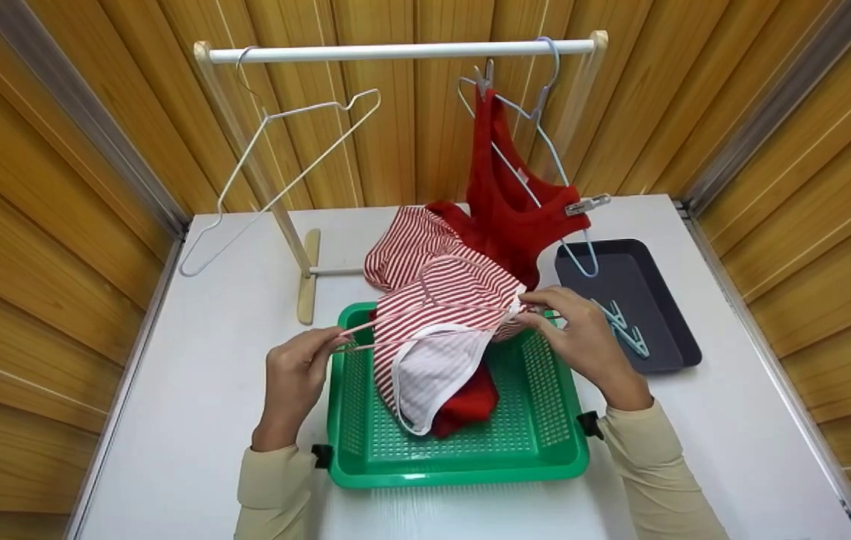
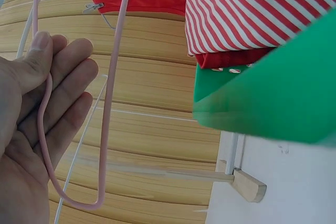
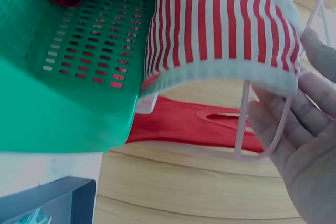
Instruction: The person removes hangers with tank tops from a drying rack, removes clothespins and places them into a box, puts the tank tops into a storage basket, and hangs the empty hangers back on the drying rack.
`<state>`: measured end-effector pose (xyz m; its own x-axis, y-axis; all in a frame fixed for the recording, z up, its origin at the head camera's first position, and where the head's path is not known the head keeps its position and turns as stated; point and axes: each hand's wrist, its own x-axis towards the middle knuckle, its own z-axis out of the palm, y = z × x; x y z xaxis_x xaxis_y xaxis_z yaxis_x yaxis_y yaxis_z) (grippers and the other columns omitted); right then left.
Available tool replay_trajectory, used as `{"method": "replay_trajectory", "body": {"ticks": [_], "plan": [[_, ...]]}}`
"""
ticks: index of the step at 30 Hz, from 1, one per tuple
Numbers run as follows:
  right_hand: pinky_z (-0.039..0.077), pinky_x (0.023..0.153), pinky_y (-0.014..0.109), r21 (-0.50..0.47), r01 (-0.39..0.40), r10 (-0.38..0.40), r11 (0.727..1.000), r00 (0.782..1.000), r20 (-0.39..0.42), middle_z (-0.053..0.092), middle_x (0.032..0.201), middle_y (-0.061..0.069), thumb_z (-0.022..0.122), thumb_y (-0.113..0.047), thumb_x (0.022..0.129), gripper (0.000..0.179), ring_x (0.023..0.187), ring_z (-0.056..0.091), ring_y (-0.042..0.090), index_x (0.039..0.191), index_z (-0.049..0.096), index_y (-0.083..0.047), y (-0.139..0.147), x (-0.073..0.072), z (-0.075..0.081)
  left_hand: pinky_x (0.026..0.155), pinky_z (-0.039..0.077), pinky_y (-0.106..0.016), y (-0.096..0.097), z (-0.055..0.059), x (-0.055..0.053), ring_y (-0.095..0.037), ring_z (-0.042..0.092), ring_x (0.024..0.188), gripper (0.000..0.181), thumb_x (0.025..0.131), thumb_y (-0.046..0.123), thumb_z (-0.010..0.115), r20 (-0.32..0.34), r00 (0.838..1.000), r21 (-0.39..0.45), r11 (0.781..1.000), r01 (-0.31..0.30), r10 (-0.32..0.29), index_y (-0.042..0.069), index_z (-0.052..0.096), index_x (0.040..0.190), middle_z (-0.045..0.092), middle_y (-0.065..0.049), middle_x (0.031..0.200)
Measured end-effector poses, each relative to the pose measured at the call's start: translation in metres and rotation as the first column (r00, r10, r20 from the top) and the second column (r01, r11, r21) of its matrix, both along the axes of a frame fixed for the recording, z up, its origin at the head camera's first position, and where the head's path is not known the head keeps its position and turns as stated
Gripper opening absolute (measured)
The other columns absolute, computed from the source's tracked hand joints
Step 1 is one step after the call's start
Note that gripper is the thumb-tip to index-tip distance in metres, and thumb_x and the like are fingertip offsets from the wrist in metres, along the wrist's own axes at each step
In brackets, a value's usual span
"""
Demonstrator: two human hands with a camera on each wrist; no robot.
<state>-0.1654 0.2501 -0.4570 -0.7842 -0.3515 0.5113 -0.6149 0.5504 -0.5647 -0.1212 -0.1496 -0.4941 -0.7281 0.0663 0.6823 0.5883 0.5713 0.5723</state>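
A pink hanger (image 2: 108, 103) lies across a red-and-white striped garment (image 3: 210, 19) with white trim. At the hanger's left end, my left hand (image 1: 294, 379) pinches the pink loop between thumb and fingers. My right hand (image 1: 586, 337) pinches the garment's white edge at the hanger's right end. In the right wrist view, that end pokes out past the trim. The garment hangs partly over the green basket (image 1: 462, 478), its pale inner side facing up at the opening. Below it, a red cloth (image 1: 466, 409) lies in the basket.
A white rod (image 1: 403, 52) on a wooden stand carries a bare white hanger (image 1: 305, 110) and a red tank top (image 1: 486, 154) fixed by metal clips (image 1: 588, 204). Right of the basket sits a dark grey tray (image 1: 650, 277) with light teal clothespins (image 1: 631, 337). Wooden panels enclose the table.
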Motion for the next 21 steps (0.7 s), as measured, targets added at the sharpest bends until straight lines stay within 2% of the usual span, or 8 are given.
{"method": "replay_trajectory", "body": {"ticks": [4, 13, 18, 21], "plan": [[0.050, 0.088, 0.011, 0.009, 0.011, -0.011, 1.000, 1.000, -0.003, 0.078, 0.104, 0.005, 0.083, 0.000, 0.089, 0.021, 0.096, 0.073, 0.020, 0.109, 0.081, -0.005, 0.004, 0.000, -0.002, 0.083, 0.059, -0.018, -0.002, 0.000, 0.001, -0.025, 0.079, 0.090, 0.017, 0.088, -0.010, 0.078, 0.020, 1.000, 0.008, 1.000, -0.001, 0.001, -0.003, 0.081, 0.103, 0.080, -0.009, 0.098], [0.053, 0.082, 0.011, -0.130, 0.028, -0.035, 0.991, 0.998, -0.054, 0.078, 0.097, 0.005, 0.081, 0.007, 0.088, 0.019, 0.085, 0.073, 0.019, 0.103, 0.082, -0.005, 0.008, -0.001, -0.005, 0.084, 0.058, -0.017, -0.012, 0.001, 0.005, -0.026, 0.080, 0.090, 0.018, 0.090, -0.009, 0.077, 0.046, 0.999, 0.043, 0.999, -0.008, 0.006, -0.001, 0.081, 0.105, 0.081, -0.008, 0.100], [0.050, 0.074, 0.013, -0.153, 0.060, -0.072, 0.987, 0.994, -0.078, 0.078, 0.094, 0.007, 0.080, 0.007, 0.089, 0.017, 0.080, 0.070, 0.017, 0.103, 0.082, -0.004, 0.010, -0.003, -0.005, 0.084, 0.057, -0.014, -0.023, 0.004, 0.009, -0.025, 0.080, 0.089, 0.017, 0.089, -0.009, 0.078, 0.067, 0.997, 0.047, 0.998, -0.045, 0.042, -0.002, 0.081, 0.104, 0.081, -0.006, 0.098], [0.050, 0.076, 0.011, -0.156, 0.107, -0.120, 0.982, 0.990, -0.079, 0.078, 0.094, 0.008, 0.081, 0.006, 0.089, 0.015, 0.081, 0.072, 0.018, 0.101, 0.082, -0.003, 0.010, -0.004, -0.007, 0.084, 0.056, -0.012, -0.029, 0.007, 0.012, -0.025, 0.080, 0.088, 0.017, 0.088, -0.010, 0.078, 0.083, 0.994, 0.047, 0.996, -0.081, 0.077, -0.002, 0.081, 0.103, 0.081, -0.006, 0.097]]}}
